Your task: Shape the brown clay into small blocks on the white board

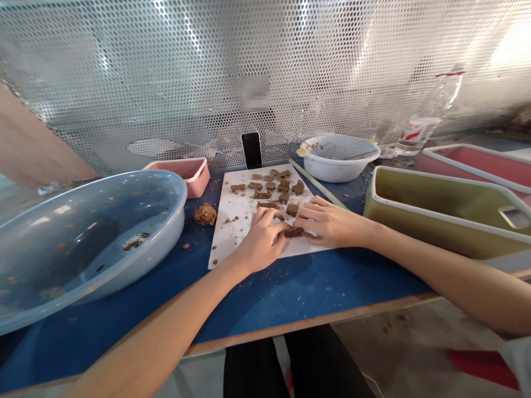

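Observation:
My left hand [265, 237] and my right hand [326, 221] meet over the near right part of a white board [232, 226]. Between their bent fingers lies a small brown clay-like piece [294, 232], gripped from both sides and partly hidden by the fingertips. Just beyond, another brown block [292, 209] sits close to my right fingers. Several shaped brown pieces [270, 186] are spread over the far half of the board, with crumbs around them. A rough brown lump [205, 214] rests on the blue table [265, 293], left of the board.
At left stands a large blue basin [166, 243], with a pink box [198, 178] behind it. A phone [251, 150] leans against the perforated metal panel [186, 83]. Toward the right are a green stick [317, 185], a white bowl [338, 165], a bottle [429, 113] and a green bin [435, 224].

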The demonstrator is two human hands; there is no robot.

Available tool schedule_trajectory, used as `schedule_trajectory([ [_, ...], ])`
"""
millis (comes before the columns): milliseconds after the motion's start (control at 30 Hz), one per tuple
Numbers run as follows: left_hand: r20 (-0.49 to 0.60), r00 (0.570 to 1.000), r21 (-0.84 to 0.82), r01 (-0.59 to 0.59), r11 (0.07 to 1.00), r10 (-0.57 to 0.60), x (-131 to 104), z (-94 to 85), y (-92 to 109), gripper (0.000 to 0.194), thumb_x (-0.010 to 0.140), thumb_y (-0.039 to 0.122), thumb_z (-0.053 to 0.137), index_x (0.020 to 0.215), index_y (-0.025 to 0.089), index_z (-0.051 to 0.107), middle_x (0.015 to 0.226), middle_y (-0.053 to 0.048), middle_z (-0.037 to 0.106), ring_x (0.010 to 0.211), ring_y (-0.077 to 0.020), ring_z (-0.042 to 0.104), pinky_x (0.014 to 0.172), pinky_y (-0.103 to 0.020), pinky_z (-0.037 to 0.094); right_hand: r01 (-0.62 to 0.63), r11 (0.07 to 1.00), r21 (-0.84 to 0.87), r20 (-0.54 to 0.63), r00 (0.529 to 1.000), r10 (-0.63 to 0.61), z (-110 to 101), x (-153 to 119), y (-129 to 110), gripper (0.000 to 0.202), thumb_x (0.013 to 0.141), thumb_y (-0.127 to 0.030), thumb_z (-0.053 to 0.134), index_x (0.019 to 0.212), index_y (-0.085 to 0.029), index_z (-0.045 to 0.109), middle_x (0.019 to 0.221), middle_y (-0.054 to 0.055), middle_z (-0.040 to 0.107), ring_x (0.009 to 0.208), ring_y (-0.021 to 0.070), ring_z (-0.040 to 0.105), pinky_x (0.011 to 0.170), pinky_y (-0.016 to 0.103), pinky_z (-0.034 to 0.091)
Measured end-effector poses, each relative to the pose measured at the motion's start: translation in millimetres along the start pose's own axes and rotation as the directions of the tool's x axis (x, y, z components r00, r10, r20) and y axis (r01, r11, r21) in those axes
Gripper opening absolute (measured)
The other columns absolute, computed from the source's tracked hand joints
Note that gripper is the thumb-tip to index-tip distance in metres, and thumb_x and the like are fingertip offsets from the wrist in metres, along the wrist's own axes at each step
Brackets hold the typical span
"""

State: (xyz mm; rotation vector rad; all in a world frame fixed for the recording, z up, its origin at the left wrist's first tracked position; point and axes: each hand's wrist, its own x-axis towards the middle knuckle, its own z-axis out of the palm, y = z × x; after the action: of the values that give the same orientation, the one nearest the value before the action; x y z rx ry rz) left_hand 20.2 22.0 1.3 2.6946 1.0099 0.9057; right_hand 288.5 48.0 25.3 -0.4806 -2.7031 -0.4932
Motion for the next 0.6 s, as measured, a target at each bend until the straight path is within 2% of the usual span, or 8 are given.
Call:
schedule_trajectory([
  [133, 0.007, 1.0, 0.003, 0.004, 1.0, -0.004, 0.3, -0.8, 0.8, 0.025, 0.107, 0.012, 0.057, 0.106, 0.02, 0.08, 0.13, -0.013, 0.064, 0.132, -0.0333, 0.052, 0.117, -0.056, 0.051, -0.008, 1.0, 0.004, 0.015, 1.0, 0.008, 2.7, 0.2, -0.9, 0.017, 0.106, -0.017, 0.056, 0.117, -0.016, 0.07, 0.104, 0.01, 0.068, 0.097, 0.0259, 0.061, 0.094, 0.041, 0.038],
  [367, -0.005, 1.0, 0.015, -0.003, 1.0, 0.003, 0.1, -0.8, -0.2, 0.026, 0.107, 0.01, 0.056, 0.111, 0.019, 0.08, 0.129, -0.014, 0.064, 0.13, -0.0333, 0.053, 0.115, -0.057, 0.051, -0.016, 0.999, 0.038, 0.013, 1.0, 0.016, -7.0, 0.6, -0.6, 0.018, 0.104, -0.022, 0.062, 0.12, -0.015, 0.069, 0.108, 0.01, 0.068, 0.098, 0.0256, 0.06, 0.095, 0.04, 0.039],
  [600, 0.004, 1.0, 0.017, 0.003, 1.0, -0.003, 0.2, -0.8, -0.3, 0.025, 0.107, 0.01, 0.057, 0.11, 0.019, 0.08, 0.13, -0.014, 0.064, 0.13, -0.0336, 0.052, 0.116, -0.056, 0.051, 0.005, 1.0, -0.031, -0.007, 1.0, -0.005, -4.6, 0.3, 0.1, 0.015, 0.105, -0.016, 0.056, 0.115, -0.016, 0.068, 0.104, 0.009, 0.067, 0.093, 0.0235, 0.058, 0.092, 0.038, 0.037],
])
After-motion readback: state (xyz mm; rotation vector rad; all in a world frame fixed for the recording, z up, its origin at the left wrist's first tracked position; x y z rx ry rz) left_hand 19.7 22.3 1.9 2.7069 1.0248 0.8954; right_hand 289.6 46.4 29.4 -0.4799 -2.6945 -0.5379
